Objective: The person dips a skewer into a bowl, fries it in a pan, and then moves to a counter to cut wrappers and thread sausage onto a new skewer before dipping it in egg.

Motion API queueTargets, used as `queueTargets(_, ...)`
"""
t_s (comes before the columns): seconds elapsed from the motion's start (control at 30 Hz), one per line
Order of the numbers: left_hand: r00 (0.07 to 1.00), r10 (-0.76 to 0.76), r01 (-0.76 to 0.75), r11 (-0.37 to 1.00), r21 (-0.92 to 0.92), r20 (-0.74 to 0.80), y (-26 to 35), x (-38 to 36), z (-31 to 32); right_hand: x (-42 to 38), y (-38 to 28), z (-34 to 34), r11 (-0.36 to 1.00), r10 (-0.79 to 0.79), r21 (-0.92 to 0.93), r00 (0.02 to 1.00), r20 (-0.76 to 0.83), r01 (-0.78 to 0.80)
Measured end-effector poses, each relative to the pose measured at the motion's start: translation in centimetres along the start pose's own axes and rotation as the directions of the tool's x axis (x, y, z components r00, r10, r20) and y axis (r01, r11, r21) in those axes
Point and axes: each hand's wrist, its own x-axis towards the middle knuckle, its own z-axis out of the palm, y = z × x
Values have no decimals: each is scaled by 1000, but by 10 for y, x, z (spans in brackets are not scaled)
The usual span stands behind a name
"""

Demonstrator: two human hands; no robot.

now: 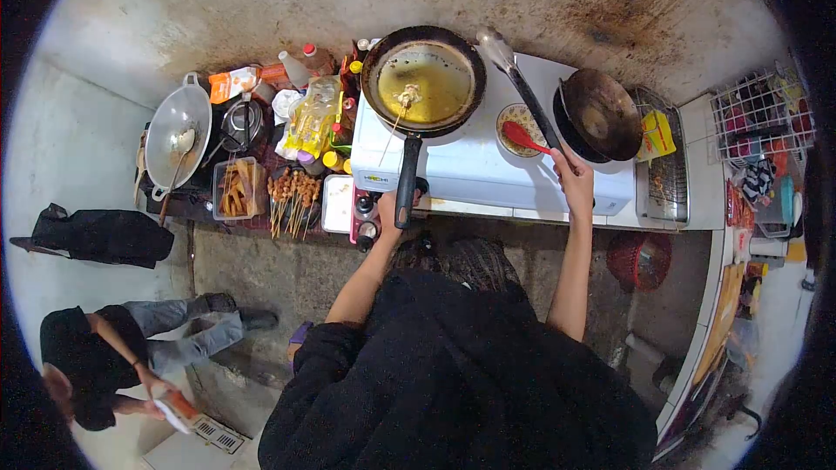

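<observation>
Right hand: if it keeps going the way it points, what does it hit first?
Likely the red spatula whose handle the right hand grips; past it, the small patterned bowl on the white stove. Depth is unclear from above.

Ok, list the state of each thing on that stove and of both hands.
frying pan: on the stove, holds oil and a skewer
dark wok: on the stove, tilted, looks empty
long ladle: held by the handle, raised
left hand: closed on the frying pan's handle
right hand: closed on the ladle handle
</observation>
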Motion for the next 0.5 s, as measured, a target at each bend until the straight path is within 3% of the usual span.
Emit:
queueTargets(0.4, 998, -54, 55, 998, -15, 16, 3, -1, -1, 0, 3, 0, 1000, 0, 1, 1000, 2, 0)
queueTargets(0.5, 1000, -19, 19, 994, -107, 0, -3, -1, 2, 1, 5, 0, 1000, -6, 1, 1000, -3, 6)
